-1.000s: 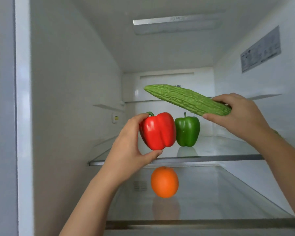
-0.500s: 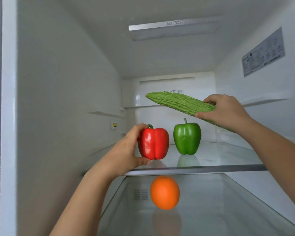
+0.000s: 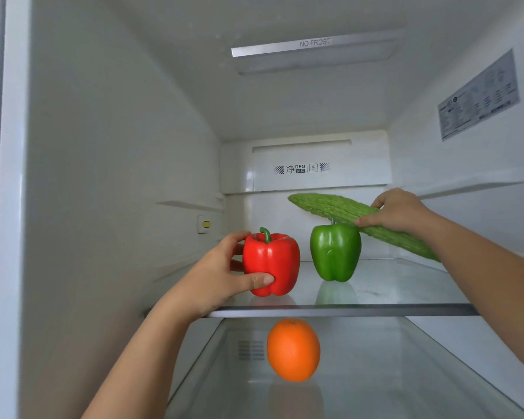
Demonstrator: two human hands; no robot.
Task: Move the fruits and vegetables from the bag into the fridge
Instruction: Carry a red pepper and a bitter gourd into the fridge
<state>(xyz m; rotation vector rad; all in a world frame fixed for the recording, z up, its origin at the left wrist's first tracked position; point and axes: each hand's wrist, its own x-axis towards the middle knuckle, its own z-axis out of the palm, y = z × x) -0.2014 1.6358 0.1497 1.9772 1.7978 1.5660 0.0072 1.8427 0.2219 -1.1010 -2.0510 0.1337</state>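
My left hand point(image 3: 221, 276) grips a red bell pepper point(image 3: 274, 261) that stands upright near the front left of the upper glass shelf point(image 3: 390, 309). Beside it on the right stands a green bell pepper point(image 3: 335, 252). My right hand point(image 3: 400, 211) holds a long bumpy green bitter gourd point(image 3: 330, 207) in the air, slanted above and behind the green pepper, its tip pointing left. An orange point(image 3: 293, 349) lies on the lower glass shelf point(image 3: 375, 388), below the peppers.
The white fridge walls close in on the left point(image 3: 118, 176) and right point(image 3: 466, 161). A vent panel point(image 3: 306, 167) fills the back wall. Bare glass lies to the right of the green pepper. The bag is out of sight.
The red pepper has come down onto the upper shelf, still in my left hand. My right hand has carried the bitter gourd lower and deeper into the fridge, over the green pepper.
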